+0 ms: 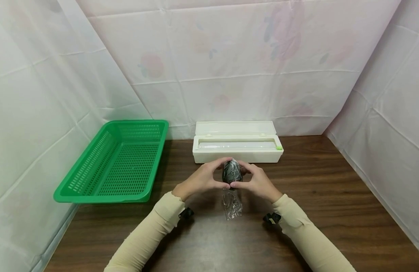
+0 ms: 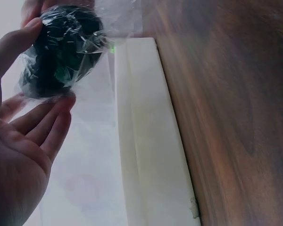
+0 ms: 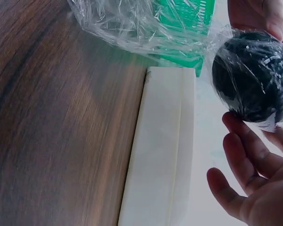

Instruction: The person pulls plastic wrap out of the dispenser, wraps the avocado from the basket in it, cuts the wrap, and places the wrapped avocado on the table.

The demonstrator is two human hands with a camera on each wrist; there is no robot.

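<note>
A dark, egg-shaped thing (image 1: pixel 232 172), greenish black and wrapped in clear cling film, is held up between both hands in front of a white box. My left hand (image 1: pixel 204 177) holds it from the left, thumb at the near side and fingertips at the far side. From the right, my right hand (image 1: pixel 258 181) grips it in the same way. A loose tail of cling film (image 1: pixel 232 206) hangs from it toward me. Both wrist views show the dark thing (image 2: pixel 66 52) under creased, shiny film; its exact kind I cannot tell.
The white cling film box (image 1: pixel 238 155) stands behind the hands with its lid up, a film roll (image 1: pixel 236 145) inside and a small green slider (image 1: pixel 279 147) at its right end. A green perforated basket (image 1: pixel 155 162) sits at the left on the dark wooden table (image 1: pixel 331 200). Pale cloth hangs around it.
</note>
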